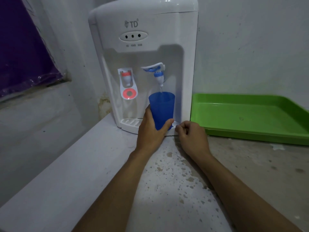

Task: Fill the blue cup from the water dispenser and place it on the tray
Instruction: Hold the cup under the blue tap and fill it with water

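Here, your left hand (pixel 151 126) wraps its grip around the lower half of the blue cup (pixel 161 108), a translucent plastic tumbler held upright under the blue tap (pixel 158 76) of the white water dispenser (pixel 143 30), just above the drip grille (pixel 130 122). A thin stream of water runs from the spout into the cup's open mouth. Your right hand (pixel 192 136) rests loosely clenched on the counter (pixel 167 181) at the dispenser's front right corner, grasping nothing. The green tray (pixel 250 114) sits just right of the dispenser, against the wall at the counter's back edge.
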